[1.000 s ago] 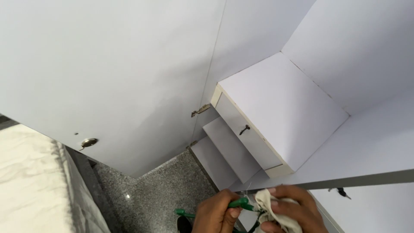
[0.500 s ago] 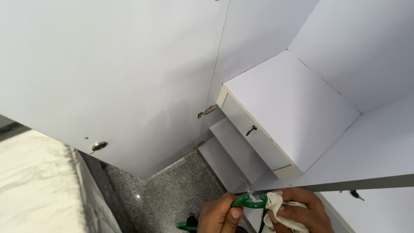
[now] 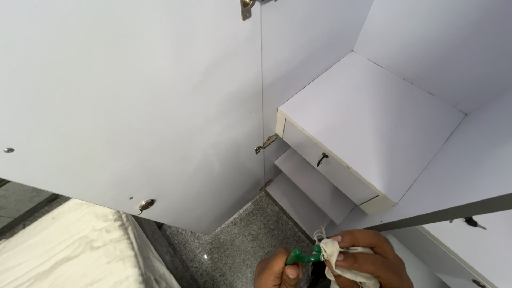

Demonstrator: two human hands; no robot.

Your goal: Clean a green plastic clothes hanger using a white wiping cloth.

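Hands together low: my left hand [image 3: 277,269] grips green handle [image 3: 303,256], right hand [image 3: 362,261] clamps white cloth [image 3: 341,258]; I'd wipe slowly, firm grip.

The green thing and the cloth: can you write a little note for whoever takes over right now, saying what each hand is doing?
Left hand: fingers closed on the green handle, low in the head view.
Right hand: grips the white cloth, bunched against the handle's end.
Around: open white cupboard door, a small drawer with a key in its lock, shelves below, grey speckled floor.
Done: cloth and handle are both in hand, touching.
Left: what the handle belongs to is out of view, so I can't tell.
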